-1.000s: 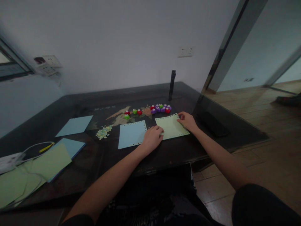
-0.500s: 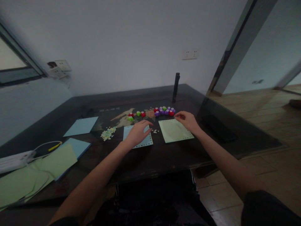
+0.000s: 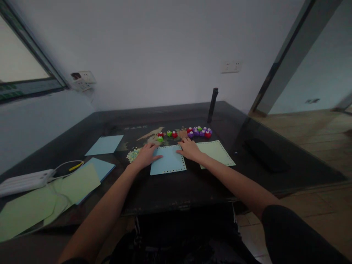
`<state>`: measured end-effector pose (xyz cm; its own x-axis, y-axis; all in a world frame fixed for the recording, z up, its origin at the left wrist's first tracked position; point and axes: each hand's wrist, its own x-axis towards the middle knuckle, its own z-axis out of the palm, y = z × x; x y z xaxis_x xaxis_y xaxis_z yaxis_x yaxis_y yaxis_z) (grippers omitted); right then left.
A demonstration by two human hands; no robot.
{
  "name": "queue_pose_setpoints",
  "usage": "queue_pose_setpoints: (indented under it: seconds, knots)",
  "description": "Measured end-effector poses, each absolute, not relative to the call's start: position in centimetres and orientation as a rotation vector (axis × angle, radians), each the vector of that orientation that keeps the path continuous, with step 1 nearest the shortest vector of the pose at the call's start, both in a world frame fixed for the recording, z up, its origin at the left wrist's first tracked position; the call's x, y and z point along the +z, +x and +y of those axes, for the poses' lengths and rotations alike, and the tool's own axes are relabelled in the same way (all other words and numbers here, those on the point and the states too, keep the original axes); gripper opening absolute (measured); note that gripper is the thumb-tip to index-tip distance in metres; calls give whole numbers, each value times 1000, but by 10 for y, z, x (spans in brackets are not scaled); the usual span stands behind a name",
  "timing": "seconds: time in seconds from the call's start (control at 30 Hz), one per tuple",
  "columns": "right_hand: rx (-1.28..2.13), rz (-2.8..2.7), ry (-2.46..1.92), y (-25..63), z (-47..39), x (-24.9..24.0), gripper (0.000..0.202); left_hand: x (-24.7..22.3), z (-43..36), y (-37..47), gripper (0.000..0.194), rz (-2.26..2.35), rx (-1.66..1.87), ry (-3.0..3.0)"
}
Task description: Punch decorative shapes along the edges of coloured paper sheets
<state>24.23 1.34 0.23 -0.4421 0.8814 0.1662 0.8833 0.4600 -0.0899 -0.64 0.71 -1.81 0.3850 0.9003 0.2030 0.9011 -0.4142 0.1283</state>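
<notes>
A light blue sheet of paper (image 3: pixel 168 160) lies flat on the dark table with punched holes along its edges. My left hand (image 3: pixel 145 157) rests at its left side, fingers at the upper left corner and thumb spread onto the paper. At the upper right edge lies my right hand (image 3: pixel 190 149), its thumb on the blue sheet, fingers stretched forward. A pale green sheet (image 3: pixel 216 153), also with edge holes, is partly beneath my right forearm. Beside my left hand sits a pile of tiny paper bits (image 3: pixel 132 154).
Several red, green and purple craft punches with white tops (image 3: pixel 202 132) stand behind the sheets. A black upright stick (image 3: pixel 212 105) rises at the back. Blue paper (image 3: pixel 105 145), green sheets (image 3: pixel 30 205) and a white power strip (image 3: pixel 26 182) lie left; a dark flat object (image 3: pixel 265 154) lies right.
My right hand has moved left from the green sheet's far corner to the blue sheet's right edge. My left hand has drawn back from over the blue sheet to its left edge.
</notes>
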Motion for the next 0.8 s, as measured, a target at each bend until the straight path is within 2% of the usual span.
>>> queue_pose_setpoints:
  seconds: [0.53,0.8]
  knots:
    - [-116,-2525,-1516,240,13,-2,42,-16,5,-4,56,-1709,-495,-2613]
    - [4,-2358,-1403,240,15,-5,29,-11,2,0,47,-1711,-629,-2589]
